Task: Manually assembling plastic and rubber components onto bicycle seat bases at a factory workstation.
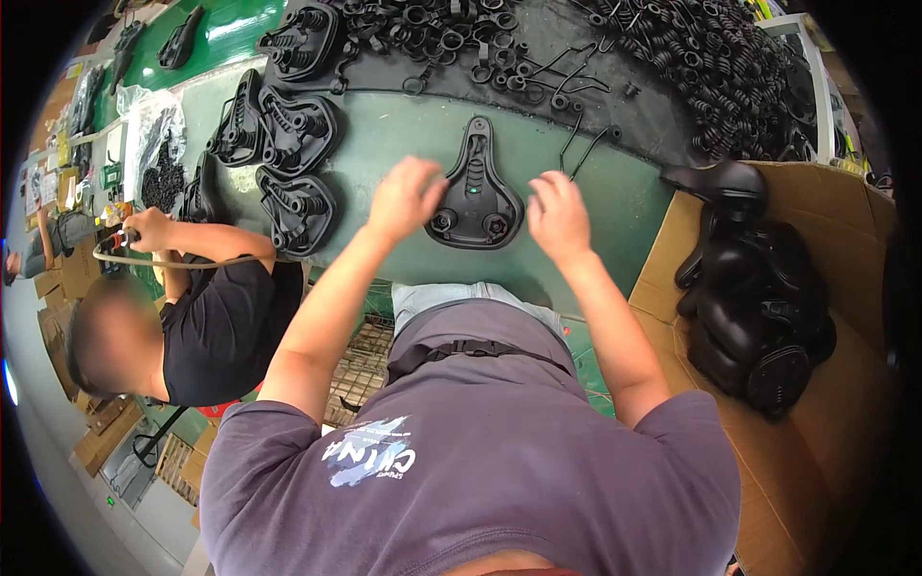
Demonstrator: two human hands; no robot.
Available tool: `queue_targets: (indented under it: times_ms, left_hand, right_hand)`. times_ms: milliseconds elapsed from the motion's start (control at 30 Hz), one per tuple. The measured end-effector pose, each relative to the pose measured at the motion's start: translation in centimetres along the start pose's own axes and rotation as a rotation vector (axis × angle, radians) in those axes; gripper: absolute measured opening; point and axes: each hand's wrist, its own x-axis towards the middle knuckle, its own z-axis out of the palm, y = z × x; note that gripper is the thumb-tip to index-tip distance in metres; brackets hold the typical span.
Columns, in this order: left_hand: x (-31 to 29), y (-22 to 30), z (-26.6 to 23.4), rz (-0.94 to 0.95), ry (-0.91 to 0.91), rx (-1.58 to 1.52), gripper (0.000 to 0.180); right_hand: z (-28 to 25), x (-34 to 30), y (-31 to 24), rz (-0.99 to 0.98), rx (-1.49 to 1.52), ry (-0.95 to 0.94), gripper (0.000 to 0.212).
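Item: black bicycle saddle base (pixel 475 192), underside up, flat on green workbench (pixel 384 144) before you. Left hand (pixel 405 197) loosely curled, fingertips at its left rear corner; right hand (pixel 557 213) half-closed, empty, just beside right edge. Likely light, rigid plastic, smooth shell; grip by rear corners.

We see even, bright overhead light; glare streaks the green surface (pixel 230 24) top left. Shadows soft under the hands. Strong fisheye bend, black vignette at the corners. Centre sharp, rim soft, cardboard box (pixel 845 384) slightly dim.
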Motion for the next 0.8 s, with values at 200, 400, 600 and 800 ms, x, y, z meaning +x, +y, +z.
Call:
queue_targets:
  times_ms: [200, 400, 600, 800]
  left_hand:
    - [12.0, -7.2, 1.1, -0.184, 0.187, 0.279, 0.053]
    - [15.9, -9.7, 2.3, -0.333, -0.067, 0.253, 0.058]
    - [6.1, -8.8, 3.7, -0.838, -0.043, -1.215, 0.032]
    - [-3.3, -7.3, 4.4, -0.92, -0.143, -0.658, 0.025]
  right_hand:
    - [0.4, 1.2, 8.7, -0.077, -0.402, -0.27, 0.064]
    - [-3.9, 4.9, 5.2, -0.021, -0.053, -0.267, 0.04]
    - [-9.5, 6.0, 8.9, 0.903, 0.956, -0.354, 0.026]
    - [-3.3, -3.2, 13.1, 0.694, 0.116, -0.077, 0.052]
